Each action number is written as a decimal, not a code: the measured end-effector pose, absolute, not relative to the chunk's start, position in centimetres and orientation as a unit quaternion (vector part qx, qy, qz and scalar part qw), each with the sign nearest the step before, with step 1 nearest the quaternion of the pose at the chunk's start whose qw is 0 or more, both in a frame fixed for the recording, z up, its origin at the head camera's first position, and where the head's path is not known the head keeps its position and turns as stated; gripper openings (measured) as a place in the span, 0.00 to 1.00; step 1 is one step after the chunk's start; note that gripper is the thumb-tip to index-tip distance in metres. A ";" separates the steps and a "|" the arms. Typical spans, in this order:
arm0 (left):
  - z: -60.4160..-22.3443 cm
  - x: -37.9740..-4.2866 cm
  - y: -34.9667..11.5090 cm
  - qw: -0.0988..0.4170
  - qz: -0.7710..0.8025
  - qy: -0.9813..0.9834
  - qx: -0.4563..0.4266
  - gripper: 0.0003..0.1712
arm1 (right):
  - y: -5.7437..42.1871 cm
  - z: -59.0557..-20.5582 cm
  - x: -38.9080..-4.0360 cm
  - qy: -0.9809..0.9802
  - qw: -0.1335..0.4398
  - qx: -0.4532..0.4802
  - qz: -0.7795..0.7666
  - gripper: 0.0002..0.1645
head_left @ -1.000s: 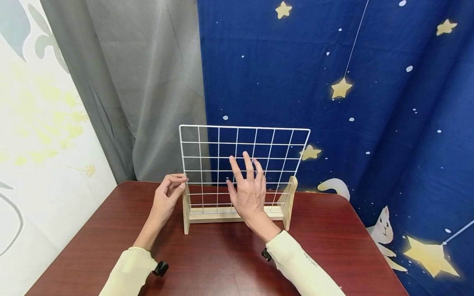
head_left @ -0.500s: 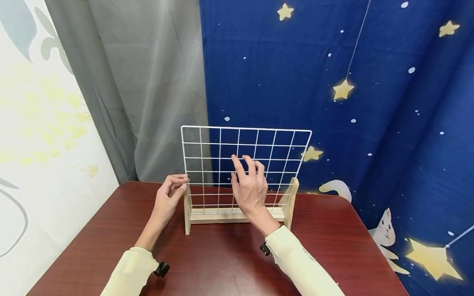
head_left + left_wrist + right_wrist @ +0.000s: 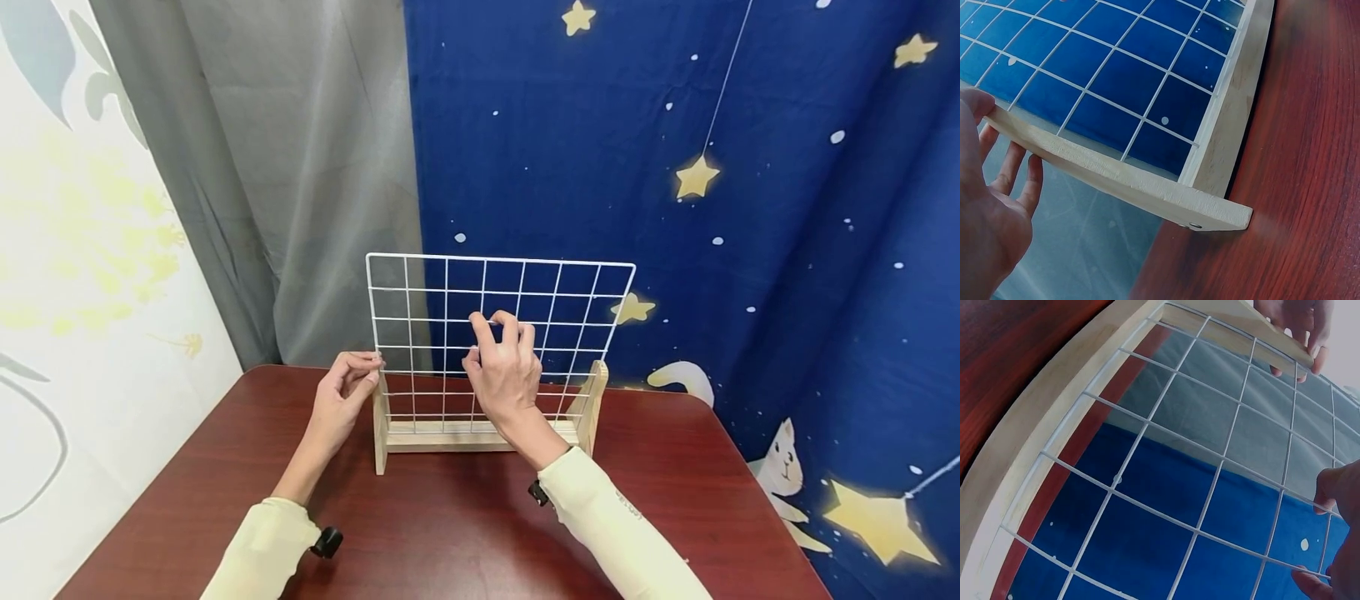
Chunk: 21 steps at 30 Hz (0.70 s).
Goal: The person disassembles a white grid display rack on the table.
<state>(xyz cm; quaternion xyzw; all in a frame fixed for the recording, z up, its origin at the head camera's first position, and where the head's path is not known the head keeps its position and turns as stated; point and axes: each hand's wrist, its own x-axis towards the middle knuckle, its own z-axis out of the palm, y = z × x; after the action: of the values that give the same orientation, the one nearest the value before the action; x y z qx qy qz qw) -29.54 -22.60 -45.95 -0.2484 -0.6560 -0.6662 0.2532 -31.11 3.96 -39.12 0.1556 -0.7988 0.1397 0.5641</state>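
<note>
Pale wooden stand (image 3: 442, 442), two side uprights joined by a low crossbar, on a dark red wood-grain table (image 3: 420, 537); in it, on edge, a white rectangular wire grid (image 3: 446, 319), lower edge along the crossbar, top bar well above both uprights.

Left hand (image 3: 341, 396) grasping: thumb on one face of the left upright's upper end, fingers on the opposite face; grid's side wire just beside the fingertips; whether they touch it, cannot tell.

Right hand (image 3: 506, 371) grasping the grid near its middle, fingers and thumb bent onto the wires; grid spreads out on all sides of this grip; crossbar below it; right upright (image 3: 597, 396) well apart from it.

Two small metal screw heads (image 3: 1195, 225) near the left upright's foot; behind the table, a plain grey cloth curtain (image 3: 345, 167) beside a deep blue cloth curtain with yellow stars (image 3: 540, 167).
</note>
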 end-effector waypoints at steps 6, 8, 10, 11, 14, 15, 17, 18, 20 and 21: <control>-45.7 -29.2 -22.6 0.248 -0.660 -0.662 -0.253 0.10 | 4.2 -38.8 -31.5 -0.808 0.549 0.162 0.136 0.32; -45.7 -29.1 -22.6 0.246 -0.654 -0.670 -0.252 0.10 | 4.3 -38.9 -31.6 -0.809 0.548 0.163 0.137 0.32; -45.7 -29.1 -22.6 0.245 -0.648 -0.676 -0.252 0.10 | 4.4 -39.0 -31.7 -0.809 0.547 0.163 0.139 0.32; -45.7 -29.1 -22.6 0.246 -0.644 -0.679 -0.252 0.10 | 4.4 -39.0 -31.8 -0.809 0.547 0.163 0.140 0.32; -45.7 -29.0 -22.5 0.251 -0.636 -0.684 -0.252 0.08 | 4.4 -38.8 -31.9 -0.803 0.556 0.164 0.142 0.32; -45.7 -29.0 -22.5 0.254 -0.635 -0.685 -0.253 0.08 | 4.4 -38.7 -31.9 -0.800 0.560 0.162 0.143 0.32; -45.6 -29.0 -22.5 0.258 -0.630 -0.686 -0.257 0.08 | 4.5 -38.2 -32.0 -0.794 0.569 0.157 0.147 0.32; -45.6 -29.1 -22.5 0.259 -0.629 -0.686 -0.259 0.08 | 4.5 -37.9 -32.0 -0.792 0.571 0.157 0.148 0.32; -45.6 -29.1 -22.6 0.261 -0.628 -0.687 -0.257 0.08 | 4.4 -37.3 -32.0 -0.791 0.572 0.158 0.148 0.31; -45.7 -29.2 -22.7 0.261 -0.626 -0.689 -0.256 0.08 | 4.3 -37.0 -32.0 -0.794 0.568 0.160 0.148 0.30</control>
<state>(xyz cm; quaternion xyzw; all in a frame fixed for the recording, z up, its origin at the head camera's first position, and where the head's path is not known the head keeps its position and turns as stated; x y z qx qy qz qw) -29.15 -22.69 -45.65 -0.2556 -0.6886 -0.6262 0.2614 -31.97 4.35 -37.04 0.1597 -0.7935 0.1477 0.5683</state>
